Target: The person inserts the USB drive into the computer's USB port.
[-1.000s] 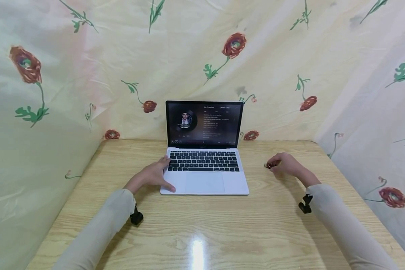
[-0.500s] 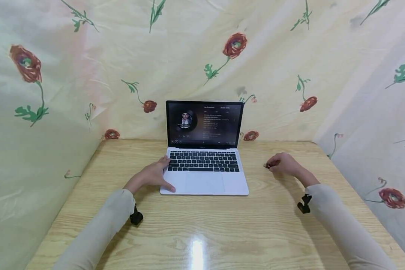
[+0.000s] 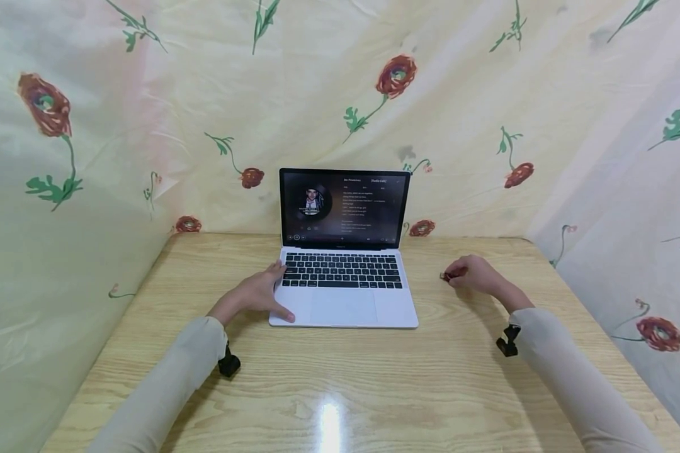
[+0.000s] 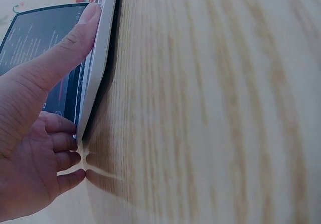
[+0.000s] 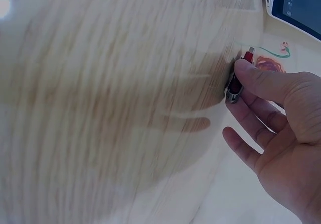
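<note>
An open silver laptop [image 3: 345, 302] stands on the wooden table, its dark screen showing a music player with lyrics. My left hand [image 3: 256, 292] rests on its left side, the thumb straight on the palm rest near the front corner and the fingers along the left edge. To the right of the laptop, my right hand [image 3: 477, 275] pinches a small red USB flash drive [image 5: 249, 56] between thumb and fingers. Its metal plug [image 5: 252, 49] points toward the laptop, apart from it. Fingers partly cover the drive's body.
The wooden table [image 3: 340, 377] reaches back to a floral cloth [image 3: 317, 94] hung behind and at both sides. Black wrist mounts [image 3: 228, 362] sit under the sleeves. A bright light reflection shows at the table's front.
My right hand has shifted slightly left toward the laptop with the USB flash drive. The left hand and the laptop have stayed in place.
</note>
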Motion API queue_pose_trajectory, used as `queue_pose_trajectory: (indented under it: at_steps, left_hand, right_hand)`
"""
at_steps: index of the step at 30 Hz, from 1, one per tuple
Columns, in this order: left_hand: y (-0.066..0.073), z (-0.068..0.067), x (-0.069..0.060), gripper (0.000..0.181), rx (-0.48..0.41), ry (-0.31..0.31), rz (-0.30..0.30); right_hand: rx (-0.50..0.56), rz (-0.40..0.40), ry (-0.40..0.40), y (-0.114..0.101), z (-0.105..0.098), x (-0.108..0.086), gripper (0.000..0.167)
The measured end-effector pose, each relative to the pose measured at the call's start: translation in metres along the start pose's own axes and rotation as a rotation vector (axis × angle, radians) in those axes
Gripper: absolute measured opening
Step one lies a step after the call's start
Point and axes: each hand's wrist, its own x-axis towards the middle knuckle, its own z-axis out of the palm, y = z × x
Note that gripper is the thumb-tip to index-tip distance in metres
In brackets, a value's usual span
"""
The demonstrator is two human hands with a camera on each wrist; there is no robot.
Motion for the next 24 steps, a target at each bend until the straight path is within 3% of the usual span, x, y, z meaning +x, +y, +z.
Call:
queue_pose_trajectory:
  at_steps: [12,24]
  left_hand:
    - [-0.001,0.000,-0.001,0.137,-0.004,-0.001,0.000]
    - [-0.001,-0.001,-0.001,0.136,0.003,-0.008,0.005]
  right_hand:
    - [-0.007,-0.061,0.025,-0.008,0.003,0.011,0.019]
    - [-0.024,-0.012,-0.013,-0.029,0.006,0.027,0.021]
